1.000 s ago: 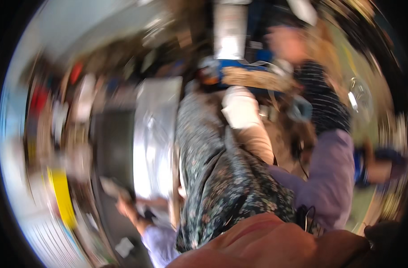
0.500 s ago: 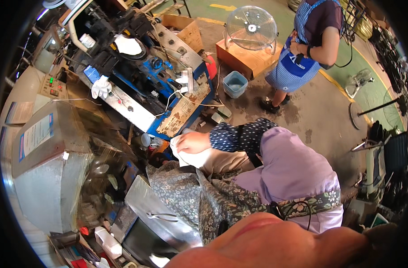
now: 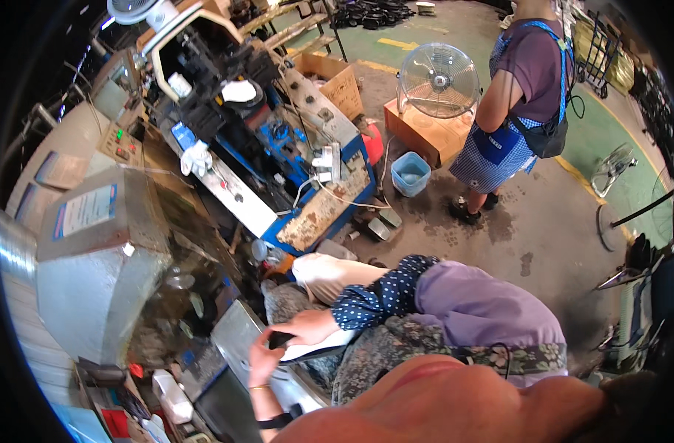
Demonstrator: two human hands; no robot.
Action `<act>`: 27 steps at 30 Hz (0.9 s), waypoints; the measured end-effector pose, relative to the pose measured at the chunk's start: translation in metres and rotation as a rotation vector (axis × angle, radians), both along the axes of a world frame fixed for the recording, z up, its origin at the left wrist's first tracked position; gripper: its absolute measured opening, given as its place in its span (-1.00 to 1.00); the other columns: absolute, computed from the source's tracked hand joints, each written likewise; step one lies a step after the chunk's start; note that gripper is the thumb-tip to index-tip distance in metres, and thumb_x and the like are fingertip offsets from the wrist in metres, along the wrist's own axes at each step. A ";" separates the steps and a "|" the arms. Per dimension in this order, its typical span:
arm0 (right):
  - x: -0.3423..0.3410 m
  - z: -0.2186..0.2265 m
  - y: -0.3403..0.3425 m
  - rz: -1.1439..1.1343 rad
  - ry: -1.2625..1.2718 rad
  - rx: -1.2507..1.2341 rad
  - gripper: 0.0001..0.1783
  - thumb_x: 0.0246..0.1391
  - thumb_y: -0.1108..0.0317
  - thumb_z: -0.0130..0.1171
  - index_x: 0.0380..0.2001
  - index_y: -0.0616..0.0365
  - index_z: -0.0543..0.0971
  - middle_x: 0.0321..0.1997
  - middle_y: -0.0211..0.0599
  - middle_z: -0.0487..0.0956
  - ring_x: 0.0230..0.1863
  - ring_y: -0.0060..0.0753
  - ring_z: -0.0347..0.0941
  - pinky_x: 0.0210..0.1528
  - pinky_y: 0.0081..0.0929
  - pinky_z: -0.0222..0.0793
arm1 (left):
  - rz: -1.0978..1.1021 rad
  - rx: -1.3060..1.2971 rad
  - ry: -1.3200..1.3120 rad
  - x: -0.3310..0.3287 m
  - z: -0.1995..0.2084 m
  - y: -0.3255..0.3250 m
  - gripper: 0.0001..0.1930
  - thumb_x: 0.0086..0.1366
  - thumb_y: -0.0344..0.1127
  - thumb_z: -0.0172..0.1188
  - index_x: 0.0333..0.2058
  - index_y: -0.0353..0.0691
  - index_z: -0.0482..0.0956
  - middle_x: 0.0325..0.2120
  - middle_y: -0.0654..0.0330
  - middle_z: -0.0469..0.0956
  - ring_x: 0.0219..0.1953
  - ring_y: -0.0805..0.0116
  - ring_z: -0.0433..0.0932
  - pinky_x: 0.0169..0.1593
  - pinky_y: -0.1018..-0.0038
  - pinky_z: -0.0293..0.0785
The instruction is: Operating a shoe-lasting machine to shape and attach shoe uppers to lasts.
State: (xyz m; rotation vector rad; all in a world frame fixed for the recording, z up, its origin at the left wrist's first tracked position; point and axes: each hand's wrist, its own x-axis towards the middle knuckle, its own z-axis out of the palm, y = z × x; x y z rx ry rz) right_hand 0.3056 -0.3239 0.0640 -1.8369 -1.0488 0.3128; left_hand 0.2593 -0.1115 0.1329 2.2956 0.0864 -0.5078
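Observation:
My left hand comes up from the lower edge, with a band on its wrist. Its fingers close around one side of a small black piece, whose kind I cannot make out. From the other side my right hand, in a dark dotted sleeve, meets it with fingers bent over the same piece. Both hands are over the shiny metal tray in front of me. Under my right forearm lies something white and flat with a dark edge. Pale cloth covers my knee.
A blue machine with a worn bench edge stands ahead. A grey metal housing is at left, a box of bottles at lower left. Beyond are a blue bucket, a fan on a carton and a person in an apron.
My right hand has moved from my knee to the tray. My left hand has come into view, and both meet at the black piece. The person by the fan has turned.

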 end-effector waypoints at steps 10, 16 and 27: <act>0.051 -0.009 0.000 0.019 0.071 0.124 -0.78 0.15 0.42 0.16 -0.14 0.10 0.65 -0.25 -0.05 0.68 -0.20 0.03 0.62 -0.14 -0.15 0.48 | 0.641 -0.889 -0.428 -0.035 -0.103 -0.012 -0.24 0.18 -0.61 0.28 0.37 -0.28 0.22 0.27 0.02 0.33 0.28 0.18 0.32 0.29 0.32 0.31; 0.049 0.030 -0.017 -0.106 0.227 0.374 -0.64 0.27 0.32 0.16 0.09 0.17 0.53 -0.05 -0.08 0.67 -0.04 -0.16 0.63 0.01 -0.34 0.49 | 0.695 -0.961 -0.662 -0.007 -0.027 -0.058 -0.31 0.27 -0.41 0.25 0.36 -0.17 0.23 0.15 0.05 0.41 0.13 0.17 0.44 0.26 0.25 0.34; 0.108 0.027 -0.043 0.154 0.146 0.111 -0.39 0.32 0.15 0.10 0.30 0.29 0.35 0.18 0.15 0.52 0.19 0.09 0.46 0.21 -0.24 0.37 | 0.221 -0.415 -0.378 0.045 -0.034 -0.091 -0.17 0.26 -0.48 0.30 0.41 -0.34 0.02 0.27 -0.03 0.29 0.29 0.20 0.27 0.37 0.35 0.11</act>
